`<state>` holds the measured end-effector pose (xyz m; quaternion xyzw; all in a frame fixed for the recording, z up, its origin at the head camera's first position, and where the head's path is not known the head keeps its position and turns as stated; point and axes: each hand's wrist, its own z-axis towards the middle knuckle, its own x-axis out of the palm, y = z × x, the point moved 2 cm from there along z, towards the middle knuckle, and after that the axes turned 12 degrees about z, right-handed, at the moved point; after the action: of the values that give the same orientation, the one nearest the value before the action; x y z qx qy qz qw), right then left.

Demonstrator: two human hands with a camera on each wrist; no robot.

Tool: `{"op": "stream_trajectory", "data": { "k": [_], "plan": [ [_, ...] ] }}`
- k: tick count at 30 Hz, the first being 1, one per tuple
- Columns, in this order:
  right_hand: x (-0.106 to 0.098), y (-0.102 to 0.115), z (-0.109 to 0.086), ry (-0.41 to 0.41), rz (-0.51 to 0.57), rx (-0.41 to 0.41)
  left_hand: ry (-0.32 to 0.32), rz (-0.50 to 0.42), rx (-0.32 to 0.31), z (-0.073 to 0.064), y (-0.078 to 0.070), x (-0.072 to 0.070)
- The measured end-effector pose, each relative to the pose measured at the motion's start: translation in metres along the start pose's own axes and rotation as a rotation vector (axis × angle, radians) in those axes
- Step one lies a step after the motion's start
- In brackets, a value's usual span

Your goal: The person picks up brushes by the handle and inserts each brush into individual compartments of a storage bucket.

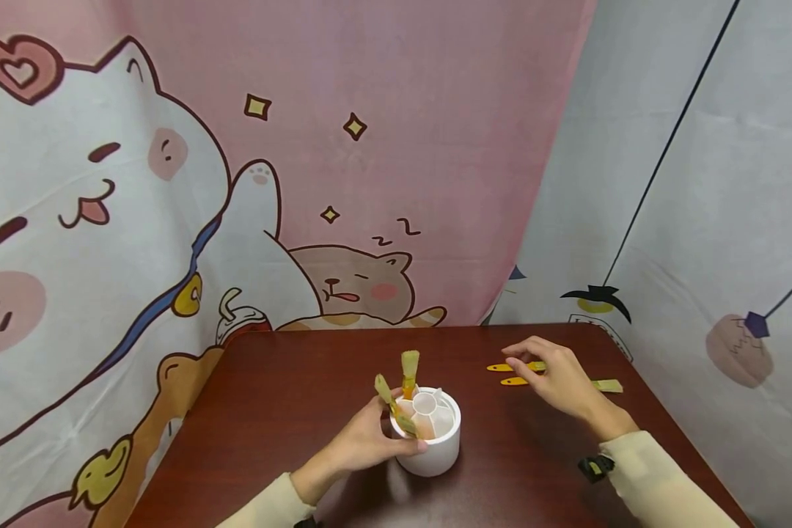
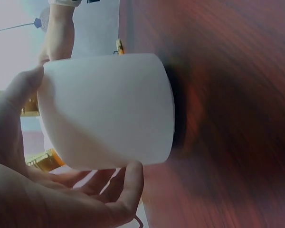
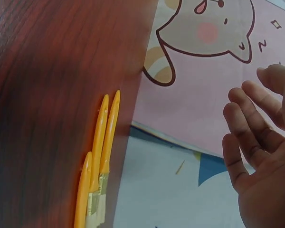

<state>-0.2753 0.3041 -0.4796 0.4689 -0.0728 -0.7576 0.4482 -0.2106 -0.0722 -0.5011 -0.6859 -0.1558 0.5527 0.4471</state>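
A white round holder (image 1: 427,456) with several compartments stands at the front middle of the table. My left hand (image 1: 368,438) grips its side, thumb at the near rim and fingers around the far left; the left wrist view shows the holder's smooth wall (image 2: 107,111). Brushes with pale bristles (image 1: 410,362) lean in its left compartments, bristles up. To the right, my right hand (image 1: 557,378) hovers over brushes with yellow-orange handles (image 1: 499,368) lying on the table. Its fingers (image 3: 249,126) are loosely extended, apart from the three handles (image 3: 99,137) in the right wrist view.
The dark reddish-brown table (image 1: 290,389) extends around the holder. A pink cloth with cartoon cats (image 1: 462,183) hangs along its back edge, and a pale cloth (image 1: 686,220) hangs at the right.
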Motion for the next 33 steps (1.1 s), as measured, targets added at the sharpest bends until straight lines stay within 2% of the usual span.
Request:
{"op": "stream_trajectory", "data": {
  "k": [6, 12, 19, 25, 29, 33],
  "plan": [
    [-0.002, -0.014, -0.004, 0.004, -0.013, 0.037, 0.035, -0.020, -0.013, 0.003, 0.002, -0.003],
    [-0.004, -0.027, -0.008, 0.003, -0.029, 0.059, 0.074, -0.032, 0.005, 0.006, 0.004, -0.004],
    [-0.007, -0.044, -0.013, -0.008, -0.045, 0.093, 0.116, -0.141, 0.013, 0.008, 0.004, -0.005],
    [-0.010, -0.055, -0.018, -0.016, -0.056, 0.135, 0.132, -0.188, 0.024, 0.008, 0.008, -0.003],
    [-0.012, -0.059, -0.019, -0.021, -0.048, 0.160, 0.085, -0.174, 0.021, 0.005, 0.006, -0.002],
    [-0.016, -0.066, -0.020, -0.023, -0.057, 0.165, -0.047, -0.077, -0.041, -0.001, 0.002, 0.002]
  ]
}}
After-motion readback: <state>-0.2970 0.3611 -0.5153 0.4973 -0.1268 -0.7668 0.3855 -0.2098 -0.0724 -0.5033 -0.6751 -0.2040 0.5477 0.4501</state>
